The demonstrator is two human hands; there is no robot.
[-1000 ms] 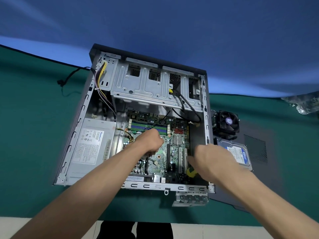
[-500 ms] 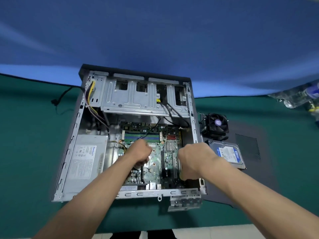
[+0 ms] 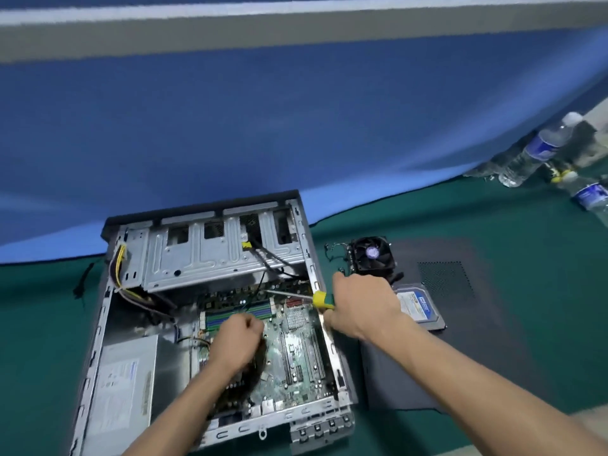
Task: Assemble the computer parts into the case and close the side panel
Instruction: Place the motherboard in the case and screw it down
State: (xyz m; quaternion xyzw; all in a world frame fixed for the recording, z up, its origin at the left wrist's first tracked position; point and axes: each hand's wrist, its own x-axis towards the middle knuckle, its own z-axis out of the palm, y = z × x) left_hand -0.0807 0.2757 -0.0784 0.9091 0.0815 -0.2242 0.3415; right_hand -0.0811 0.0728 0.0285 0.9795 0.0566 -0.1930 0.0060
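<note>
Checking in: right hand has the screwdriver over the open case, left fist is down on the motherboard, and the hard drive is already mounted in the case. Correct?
Not quite. In the head view the hard drive lies outside the case, on the side panel by the cooler fan. The right hand does hold the screwdriver; the left hand is fisted over the motherboard.

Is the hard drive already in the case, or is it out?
Out. The hard drive lies on the dark side panel, right of the case, below the cooler fan.
</note>
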